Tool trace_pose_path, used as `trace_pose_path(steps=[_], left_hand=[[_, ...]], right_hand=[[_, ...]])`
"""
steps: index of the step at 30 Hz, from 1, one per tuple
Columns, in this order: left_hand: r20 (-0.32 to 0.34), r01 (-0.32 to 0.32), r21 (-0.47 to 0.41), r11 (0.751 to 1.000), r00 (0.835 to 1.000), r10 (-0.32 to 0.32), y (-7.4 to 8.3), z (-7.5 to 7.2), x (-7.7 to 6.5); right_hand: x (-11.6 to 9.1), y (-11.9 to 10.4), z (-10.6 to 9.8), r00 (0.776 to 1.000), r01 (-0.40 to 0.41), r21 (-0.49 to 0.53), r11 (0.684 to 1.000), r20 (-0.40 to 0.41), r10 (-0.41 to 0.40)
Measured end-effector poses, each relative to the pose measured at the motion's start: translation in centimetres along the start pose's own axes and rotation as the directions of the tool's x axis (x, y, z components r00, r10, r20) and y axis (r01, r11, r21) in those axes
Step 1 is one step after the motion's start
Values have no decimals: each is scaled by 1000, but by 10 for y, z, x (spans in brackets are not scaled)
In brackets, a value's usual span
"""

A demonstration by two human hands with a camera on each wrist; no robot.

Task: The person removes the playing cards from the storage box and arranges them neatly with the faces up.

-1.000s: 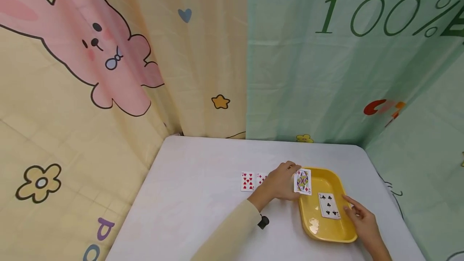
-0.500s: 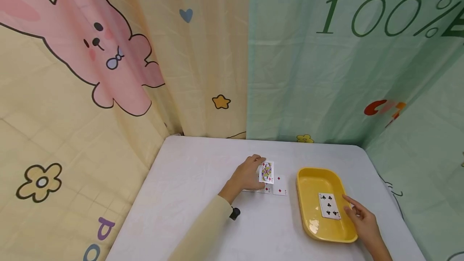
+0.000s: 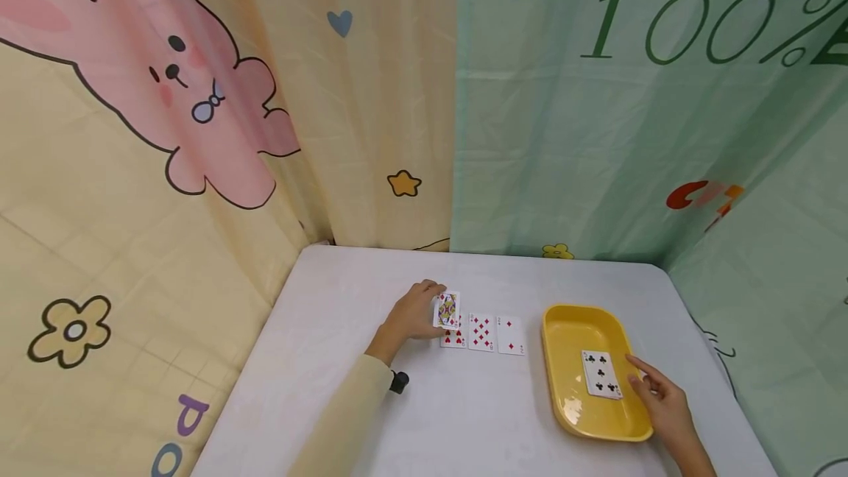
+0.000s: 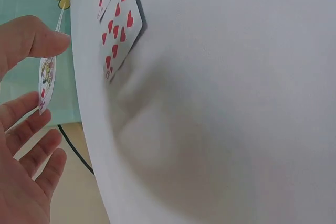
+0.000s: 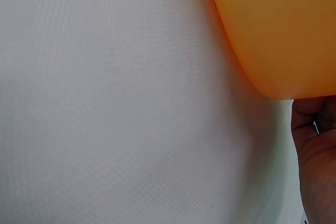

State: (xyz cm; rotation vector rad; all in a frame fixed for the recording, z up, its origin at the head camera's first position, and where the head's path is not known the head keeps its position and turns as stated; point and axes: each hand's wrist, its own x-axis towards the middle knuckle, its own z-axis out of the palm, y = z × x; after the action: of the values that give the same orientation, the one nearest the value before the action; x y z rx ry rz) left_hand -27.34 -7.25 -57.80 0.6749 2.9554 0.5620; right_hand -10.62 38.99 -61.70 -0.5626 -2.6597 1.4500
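My left hand [image 3: 412,313] pinches a face card of diamonds [image 3: 448,309] between thumb and fingers, tilted up above the table. Seen from the left wrist, this face card [image 4: 47,80] is nearly edge-on, with the thumb on one side and fingertips on the other. Below it lies a hearts card [image 3: 453,341], partly covered in the head view. To its right are a card with several diamonds [image 3: 481,332] and a two of diamonds [image 3: 511,336], in one row. My right hand [image 3: 669,411] holds the right rim of a yellow tray [image 3: 568,418], thumb and index finger at the edge.
Inside the tray lies a five of clubs [image 3: 601,374], face up. The white table [image 3: 464,418] ends at printed curtains [image 3: 391,109] at the back and sides. A black wrist device [image 3: 400,382] sits at my left sleeve [image 3: 344,418].
My left hand has carried the face card left from the tray's edge, past the two of diamonds and the middle card, to over the hearts card. The right hand and tray have stayed put.
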Motion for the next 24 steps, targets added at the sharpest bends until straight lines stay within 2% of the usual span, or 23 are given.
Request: trace_pose_path(steps=[8, 14, 18, 24], left_hand=[[26, 44, -14, 999, 999, -44, -27, 5, -14], [77, 94, -41, 995, 993, -91, -44, 11, -24], [85, 94, -59, 994, 992, -89, -49, 12, -28], [79, 69, -56, 996, 995, -65, -46, 11, -28]], right_hand=[[2, -1, 3, 1000, -6, 16, 1000, -9, 6], [1, -1, 1, 1000, -23, 5, 1000, 8, 23], [0, 0, 0, 1000, -26, 1, 1000, 9, 26], [0, 1, 1, 1000, -20, 3, 1000, -10, 20]])
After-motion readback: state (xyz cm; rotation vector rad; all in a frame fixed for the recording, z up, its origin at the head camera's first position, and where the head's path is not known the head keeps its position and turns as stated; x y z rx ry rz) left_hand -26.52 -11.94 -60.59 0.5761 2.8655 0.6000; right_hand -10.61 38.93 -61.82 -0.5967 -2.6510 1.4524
